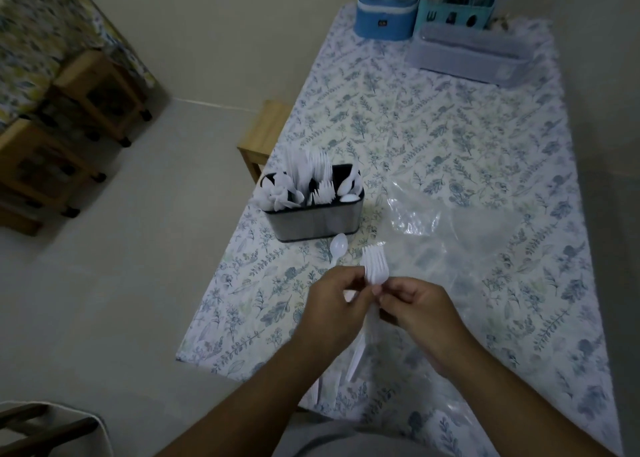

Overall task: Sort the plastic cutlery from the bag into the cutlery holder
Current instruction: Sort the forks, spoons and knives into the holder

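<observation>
Nearest to me are the two forearms, coming up from the bottom edge to meet over the near part of the worktop [450, 138], which has a leafy blue-green cloth on it. Left hand [334, 309] and right hand [420, 313] are close together, fingers curled in. Both have a tight grip on one small stack of white plastic forks [374, 266], tines pointing away from me, handles hidden betw. the fingers. Something white shows inside the left palm too (can't tell if it's a separate piece).

Just beyond the hands a lone white spoon [337, 249] lies flat on the cloth, bowl toward the cutlery holder [313, 219]. The holder is a dark-rimmed, grey-sided box near the left edge of the worktop, already packed w/ white pieces: fork tines up in the middle, spoons at the right end; the left end is too blurred to sort out.

The clear plastic bag [446, 235] lies crumpled and flat to the right of the holder and spreads toward me under the right forearm. A few more white pieces [356, 356] lie on the cloth below the left wrist, near the front edge.

At the far end: a blue lidded box [384, 13], a teal utensil caddy [453, 10], a grey lidded box [471, 57].
</observation>
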The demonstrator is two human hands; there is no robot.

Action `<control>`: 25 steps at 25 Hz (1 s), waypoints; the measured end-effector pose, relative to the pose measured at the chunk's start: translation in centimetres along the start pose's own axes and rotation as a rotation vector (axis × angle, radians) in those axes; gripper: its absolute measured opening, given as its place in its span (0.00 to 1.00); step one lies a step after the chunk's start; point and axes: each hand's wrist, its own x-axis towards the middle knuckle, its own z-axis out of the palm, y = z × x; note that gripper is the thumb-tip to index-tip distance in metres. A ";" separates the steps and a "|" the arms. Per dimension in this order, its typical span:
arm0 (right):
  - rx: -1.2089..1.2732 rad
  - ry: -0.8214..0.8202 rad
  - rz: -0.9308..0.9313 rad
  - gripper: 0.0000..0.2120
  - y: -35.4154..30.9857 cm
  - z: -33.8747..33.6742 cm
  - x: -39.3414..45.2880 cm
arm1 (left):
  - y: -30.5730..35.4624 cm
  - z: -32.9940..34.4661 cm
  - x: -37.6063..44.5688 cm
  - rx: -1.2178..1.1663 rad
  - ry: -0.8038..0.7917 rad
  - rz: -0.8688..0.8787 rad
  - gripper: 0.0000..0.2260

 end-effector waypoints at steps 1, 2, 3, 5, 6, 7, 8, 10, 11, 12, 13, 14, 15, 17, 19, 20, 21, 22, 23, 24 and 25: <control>0.007 -0.017 -0.032 0.09 -1.4 0.3 0.7 | 0.8 -1.1 0.9 0.025 -0.002 0.053 0.08; 0.000 -0.026 -0.078 0.11 -2.9 0.7 1.5 | 1.7 -2.3 2.0 0.039 -0.013 0.100 0.11; -0.020 -0.027 -0.126 0.14 -4.4 1.2 2.4 | 2.7 -3.6 3.1 0.058 -0.019 0.143 0.13; -0.075 -0.014 -0.212 0.17 -7.5 2.5 4.2 | 4.6 -6.0 5.4 0.058 0.015 0.193 0.13; -0.102 -0.005 -0.247 0.17 -8.9 3.3 5.0 | 5.4 -7.0 6.5 0.047 0.057 0.195 0.12; -0.130 0.005 -0.281 0.16 -10.1 4.0 5.8 | 6.0 -8.0 7.6 0.052 0.104 0.195 0.11; -0.153 0.013 -0.315 0.15 -11.2 4.7 6.5 | 6.4 -8.8 8.5 0.066 0.149 0.199 0.10; -0.210 0.036 -0.376 0.13 -12.8 5.6 7.9 | 6.5 -9.9 10.3 0.085 0.212 0.206 0.10; -0.259 0.059 -0.405 0.13 -13.3 6.0 8.5 | 6.3 -10.2 10.9 0.062 0.218 0.197 0.10; -0.309 0.077 -0.432 0.13 -13.6 6.3 9.0 | 6.1 -10.2 11.4 0.027 0.213 0.189 0.10; -0.354 0.089 -0.460 0.12 -13.8 6.5 9.4 | 5.9 -10.2 11.7 0.002 0.218 0.187 0.10; -0.386 0.097 -0.485 0.12 -13.9 6.6 9.7 | 5.7 -10.2 12.0 -0.015 0.228 0.189 0.10; -0.410 0.104 -0.509 0.11 -13.9 6.8 10.0 | 5.6 -10.1 12.1 -0.021 0.237 0.188 0.10; -0.507 0.110 -0.537 0.11 -13.7 6.8 10.7 | 5.0 -10.1 12.5 0.026 0.241 0.175 0.10; -0.756 0.082 -0.565 0.09 -13.3 6.6 11.4 | 4.7 -10.5 12.7 0.196 0.195 0.146 0.11; -0.921 0.071 -0.569 0.09 -13.1 6.6 11.7 | 4.7 -10.7 12.7 0.293 0.147 0.135 0.12; -1.060 0.065 -0.553 0.10 -13.1 6.6 11.8 | 5.0 -10.9 12.5 0.383 0.106 0.136 0.14; -1.144 0.073 -0.534 0.13 -13.0 6.5 11.6 | 5.4 -11.2 12.3 0.455 0.080 0.147 0.17; -1.163 0.092 -0.539 0.17 -13.0 6.3 11.2 | 5.9 -11.4 11.9 0.498 0.077 0.157 0.21; -1.124 0.115 -0.570 0.21 -12.9 5.9 10.4 | 6.4 -11.6 11.2 0.499 0.106 0.173 0.25; -1.042 0.145 -0.618 0.22 -12.6 5.4 9.3 | 6.8 -11.7 10.3 0.468 0.170 0.202 0.26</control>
